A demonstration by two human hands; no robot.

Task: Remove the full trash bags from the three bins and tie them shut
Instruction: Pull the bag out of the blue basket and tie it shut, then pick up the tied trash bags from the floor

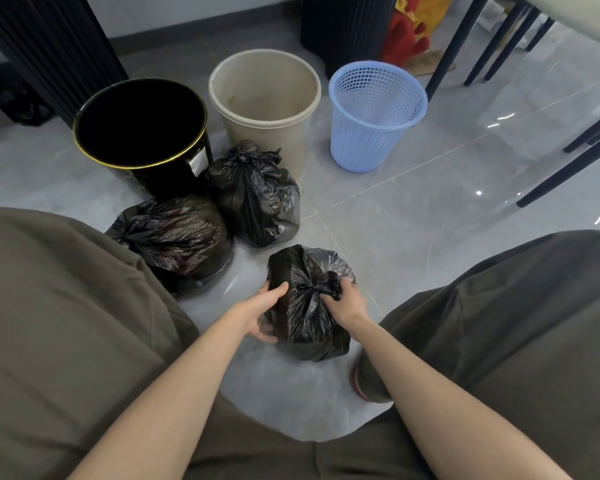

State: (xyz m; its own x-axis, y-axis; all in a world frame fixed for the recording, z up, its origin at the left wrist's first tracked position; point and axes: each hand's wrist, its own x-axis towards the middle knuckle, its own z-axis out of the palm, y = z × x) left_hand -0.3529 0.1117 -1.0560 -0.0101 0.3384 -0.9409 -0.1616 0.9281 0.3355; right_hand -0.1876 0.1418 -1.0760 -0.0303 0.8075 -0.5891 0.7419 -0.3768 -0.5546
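Three bins stand in a row on the floor: a black bin (139, 133) with a gold rim, a beige bin (264, 95) and a blue mesh basket (374, 112). All three show bare insides. Two knotted black trash bags lie in front of them, one at the left (177, 237) and one upright (257, 195). A third black bag (305, 306) sits between my knees. My left hand (260, 313) cups its left side with curved fingers. My right hand (343, 299) pinches the tied knot at its top.
My knees in olive trousers frame the floor left and right. Dark chair and table legs (499, 39) stand at the right. A ribbed black column (343, 26) and a red and yellow toy (409, 29) stand behind the bins. Another dark bag (18, 102) lies far left.
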